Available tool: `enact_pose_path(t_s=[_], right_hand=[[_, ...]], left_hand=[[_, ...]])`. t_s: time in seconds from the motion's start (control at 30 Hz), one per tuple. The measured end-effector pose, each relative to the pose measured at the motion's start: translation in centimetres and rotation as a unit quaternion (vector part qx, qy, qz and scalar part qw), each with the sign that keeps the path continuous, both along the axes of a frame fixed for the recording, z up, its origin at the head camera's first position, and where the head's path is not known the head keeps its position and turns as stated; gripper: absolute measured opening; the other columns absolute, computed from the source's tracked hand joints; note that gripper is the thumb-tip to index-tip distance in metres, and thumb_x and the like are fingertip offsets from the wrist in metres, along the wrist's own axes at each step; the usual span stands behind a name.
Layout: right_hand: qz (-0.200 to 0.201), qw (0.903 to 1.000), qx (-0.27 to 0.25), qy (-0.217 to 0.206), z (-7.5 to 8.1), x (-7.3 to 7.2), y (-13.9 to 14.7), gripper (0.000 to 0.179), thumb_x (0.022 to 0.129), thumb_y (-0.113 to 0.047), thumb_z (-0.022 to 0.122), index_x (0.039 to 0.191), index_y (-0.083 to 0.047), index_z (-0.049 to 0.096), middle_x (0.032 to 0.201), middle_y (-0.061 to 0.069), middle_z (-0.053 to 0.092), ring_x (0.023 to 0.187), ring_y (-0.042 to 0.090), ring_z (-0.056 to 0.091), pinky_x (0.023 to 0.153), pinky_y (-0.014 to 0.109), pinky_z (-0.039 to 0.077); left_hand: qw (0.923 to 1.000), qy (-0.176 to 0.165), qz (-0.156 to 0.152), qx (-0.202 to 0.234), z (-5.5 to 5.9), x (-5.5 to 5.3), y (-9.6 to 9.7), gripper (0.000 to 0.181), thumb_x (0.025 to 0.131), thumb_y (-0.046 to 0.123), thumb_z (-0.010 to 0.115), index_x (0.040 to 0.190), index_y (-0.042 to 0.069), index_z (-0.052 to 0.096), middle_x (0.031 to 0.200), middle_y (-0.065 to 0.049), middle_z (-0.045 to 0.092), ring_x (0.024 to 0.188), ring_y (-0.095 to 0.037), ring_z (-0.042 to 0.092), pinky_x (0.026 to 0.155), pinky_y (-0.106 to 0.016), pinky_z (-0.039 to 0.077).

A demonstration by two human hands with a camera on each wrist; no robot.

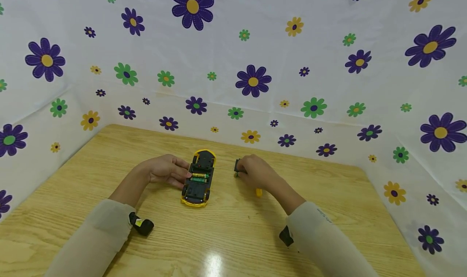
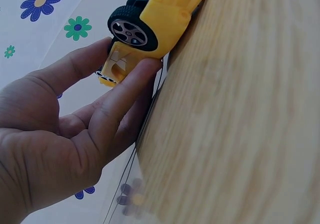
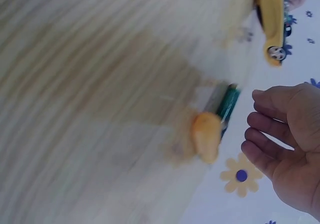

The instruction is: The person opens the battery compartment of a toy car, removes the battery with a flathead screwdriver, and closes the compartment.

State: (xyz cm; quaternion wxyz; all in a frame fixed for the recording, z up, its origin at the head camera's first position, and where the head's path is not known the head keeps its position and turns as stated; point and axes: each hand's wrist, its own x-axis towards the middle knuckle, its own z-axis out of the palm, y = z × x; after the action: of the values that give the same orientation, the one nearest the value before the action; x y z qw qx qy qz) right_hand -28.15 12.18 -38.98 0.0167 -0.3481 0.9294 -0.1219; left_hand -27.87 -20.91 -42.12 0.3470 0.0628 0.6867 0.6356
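Note:
A yellow toy car [image 1: 197,187] is upside down, its black underside facing up. Two green-and-gold batteries [image 1: 199,179] lie in its uncovered compartment. My left hand [image 1: 168,171] holds the car by its left side; in the left wrist view the thumb and fingers [image 2: 120,91] pinch its yellow body behind a wheel [image 2: 131,31]. My right hand [image 1: 257,172] is above the table to the right, beside a small dark piece [image 1: 237,164]. In the right wrist view its fingers [image 3: 265,134] are loosely bent, apart from a green battery [image 3: 229,102] and a blurred yellow-orange object [image 3: 206,136].
The wooden table [image 1: 226,240] reaches back to a white flower-print cloth [image 1: 219,58], which also hangs at both sides. A black device [image 1: 142,225] is worn at the left wrist, another [image 1: 286,236] at the right.

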Motion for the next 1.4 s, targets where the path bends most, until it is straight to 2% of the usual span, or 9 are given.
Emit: enact_pose_path(t_s=[0.07,0.1,0.23,0.27,0.43,0.63,0.77,1.0,1.4], right_hand=[[0.004,1.0,-0.003,0.007,0.3,0.1,-0.6,0.007,0.097,-0.009,0.07,0.091,-0.007,0.071,0.079,-0.001,0.061,0.071,0.014,0.055,0.066,0.029,0.05],[0.007,0.9999,-0.004,0.008,0.5,0.2,-0.9,0.006,0.097,-0.009,0.07,0.099,-0.005,0.073,0.088,0.002,0.067,0.078,0.017,0.06,0.072,0.031,0.055],[0.021,0.9997,-0.008,0.002,1.1,0.6,-2.4,0.026,0.098,-0.011,0.069,0.122,0.001,0.071,0.115,0.013,0.071,0.104,0.026,0.067,0.093,0.042,0.058],[0.026,0.9996,-0.01,-0.001,1.2,0.6,-2.8,0.027,0.099,-0.011,0.069,0.122,0.001,0.07,0.117,0.014,0.071,0.106,0.027,0.067,0.093,0.043,0.058],[0.045,0.9987,-0.017,-0.019,1.9,1.0,-4.6,0.027,0.1,-0.012,0.068,0.124,0.001,0.068,0.118,0.015,0.07,0.109,0.03,0.066,0.094,0.044,0.057],[0.061,0.9975,-0.017,-0.032,2.4,1.4,-6.6,0.024,0.101,-0.015,0.067,0.122,-0.003,0.07,0.116,0.013,0.07,0.109,0.028,0.066,0.093,0.042,0.056],[0.061,0.9973,-0.02,-0.036,2.5,1.5,-7.7,0.02,0.1,-0.016,0.068,0.117,-0.006,0.072,0.109,0.007,0.072,0.102,0.022,0.067,0.089,0.038,0.057],[0.071,0.9959,-0.033,-0.046,2.1,1.4,-9.0,0.019,0.1,-0.014,0.068,0.117,-0.005,0.073,0.094,0.001,0.07,0.079,0.011,0.06,0.07,0.028,0.052],[0.082,0.9946,-0.016,-0.061,1.5,1.5,-10.4,0.02,0.102,-0.016,0.066,0.117,-0.007,0.074,0.09,-0.002,0.071,0.075,0.007,0.061,0.069,0.022,0.052]], left_hand=[[1.0,0.0,0.002,-0.002,0.0,0.0,0.0,0.067,0.1,0.001,0.063,0.155,-0.013,0.027,0.144,-0.031,0.05,0.114,-0.035,0.067,0.098,-0.049,0.057],[1.0,0.0,0.003,-0.002,0.1,0.1,-0.1,0.068,0.1,0.001,0.063,0.155,-0.013,0.027,0.145,-0.032,0.049,0.115,-0.035,0.067,0.097,-0.049,0.057],[1.0,-0.001,0.007,-0.004,0.1,0.1,-0.1,0.069,0.099,0.001,0.063,0.155,-0.013,0.025,0.147,-0.033,0.047,0.116,-0.036,0.066,0.097,-0.049,0.057],[1.0,-0.001,0.005,-0.003,0.1,0.1,-0.1,0.07,0.099,0.001,0.063,0.156,-0.013,0.024,0.148,-0.033,0.046,0.117,-0.036,0.065,0.098,-0.049,0.057],[1.0,0.002,0.0,-0.003,0.2,0.1,0.0,0.069,0.1,0.0,0.061,0.156,-0.014,0.023,0.147,-0.033,0.045,0.117,-0.036,0.065,0.098,-0.048,0.057],[1.0,-0.007,0.004,0.005,0.2,0.1,0.0,0.058,0.099,0.0,0.063,0.15,-0.013,0.038,0.126,-0.022,0.065,0.107,-0.031,0.07,0.094,-0.047,0.059],[0.9999,-0.006,0.001,0.01,0.1,-0.1,-0.1,0.053,0.099,0.0,0.063,0.146,-0.012,0.043,0.117,-0.016,0.07,0.103,-0.029,0.071,0.092,-0.046,0.06],[0.9999,-0.009,0.008,0.006,0.1,-0.1,-0.1,0.054,0.099,-0.001,0.062,0.148,-0.013,0.041,0.123,-0.019,0.067,0.106,-0.03,0.071,0.094,-0.047,0.059],[0.9999,0.001,-0.01,0.005,0.2,0.1,-0.1,0.052,0.1,0.0,0.06,0.147,-0.012,0.043,0.125,-0.019,0.066,0.108,-0.03,0.07,0.094,-0.045,0.059]])
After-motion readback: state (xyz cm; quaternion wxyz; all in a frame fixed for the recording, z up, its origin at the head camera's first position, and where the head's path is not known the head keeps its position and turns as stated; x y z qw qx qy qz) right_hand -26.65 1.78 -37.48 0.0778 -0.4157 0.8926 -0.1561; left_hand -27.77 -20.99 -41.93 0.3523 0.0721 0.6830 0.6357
